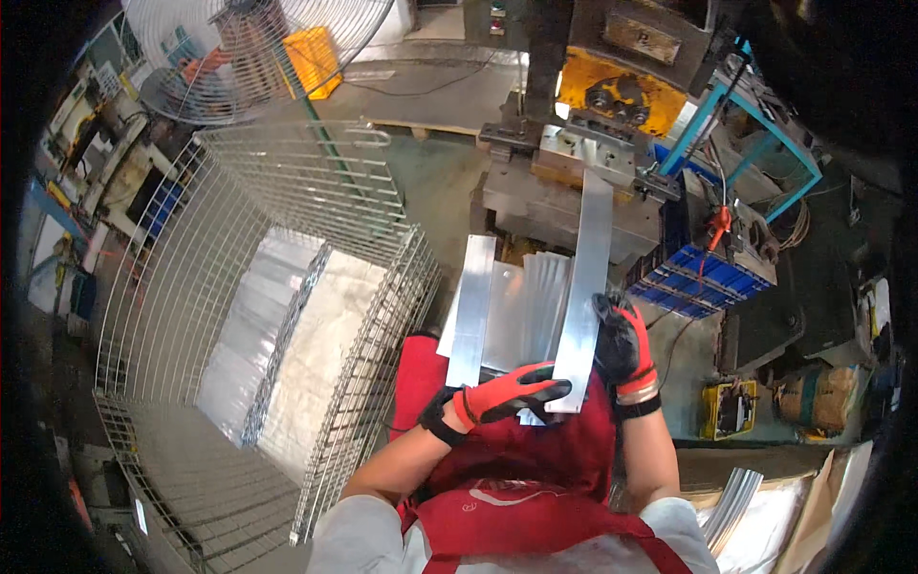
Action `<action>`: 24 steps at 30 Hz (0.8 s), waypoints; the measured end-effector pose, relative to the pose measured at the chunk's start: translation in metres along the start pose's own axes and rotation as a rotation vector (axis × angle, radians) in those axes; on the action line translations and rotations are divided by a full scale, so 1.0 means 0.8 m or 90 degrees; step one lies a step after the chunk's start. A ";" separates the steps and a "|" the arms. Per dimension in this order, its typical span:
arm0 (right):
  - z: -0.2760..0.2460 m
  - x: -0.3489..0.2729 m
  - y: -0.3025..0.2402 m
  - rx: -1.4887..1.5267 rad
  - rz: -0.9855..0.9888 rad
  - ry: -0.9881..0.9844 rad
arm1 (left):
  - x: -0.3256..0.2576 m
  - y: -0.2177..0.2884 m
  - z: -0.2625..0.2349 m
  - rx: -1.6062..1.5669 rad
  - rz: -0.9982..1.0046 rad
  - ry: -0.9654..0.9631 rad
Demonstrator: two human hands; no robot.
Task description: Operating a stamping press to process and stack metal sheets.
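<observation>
A worker in a red apron point(516, 459) and red-and-black gloves handles a long, flat metal strip point(588, 287) at a press machine point(612, 86) on a factory floor. The right hand point(623, 342) is closed around the strip's right edge near its lower end, while the left hand point(512, 390) lies with fingers stretched out flat under and against the strip's bottom end, not curled around it. The strip runs away from the worker, its far end resting on the machine's grey block point(564, 206) just below the yellow housing. Beneath the strip, on the worker's lap, lies a loose stack of similar metal strips point(497, 311), fanned slightly, the leftmost one lying on top and tilted. To the worker's left stands a wire mesh cage point(191, 287) with a divider, holding more pale metal sheets on one side and white padding on the other. A large caged fan point(239, 48) stands behind it, beside a yellow crate point(316, 57). To the right of the machine sits a blue tray point(688, 282), with a teal frame point(755, 124) above it.
</observation>
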State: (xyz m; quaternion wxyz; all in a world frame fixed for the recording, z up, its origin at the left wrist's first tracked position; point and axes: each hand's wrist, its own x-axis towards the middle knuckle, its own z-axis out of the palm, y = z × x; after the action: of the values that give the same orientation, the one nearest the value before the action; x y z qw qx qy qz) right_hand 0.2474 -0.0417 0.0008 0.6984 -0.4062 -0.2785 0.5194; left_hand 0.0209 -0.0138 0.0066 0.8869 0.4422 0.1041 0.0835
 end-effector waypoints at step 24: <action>0.025 -0.066 -0.004 0.013 -0.014 -0.097 | -0.030 -0.058 -0.136 1.044 -0.373 0.617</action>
State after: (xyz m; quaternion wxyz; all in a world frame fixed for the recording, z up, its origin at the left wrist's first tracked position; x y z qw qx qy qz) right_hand 0.2165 -0.0864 0.0155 0.6850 -0.3553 -0.3303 0.5435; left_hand -0.0278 0.0362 -0.0921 0.1543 0.7932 0.5855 -0.0650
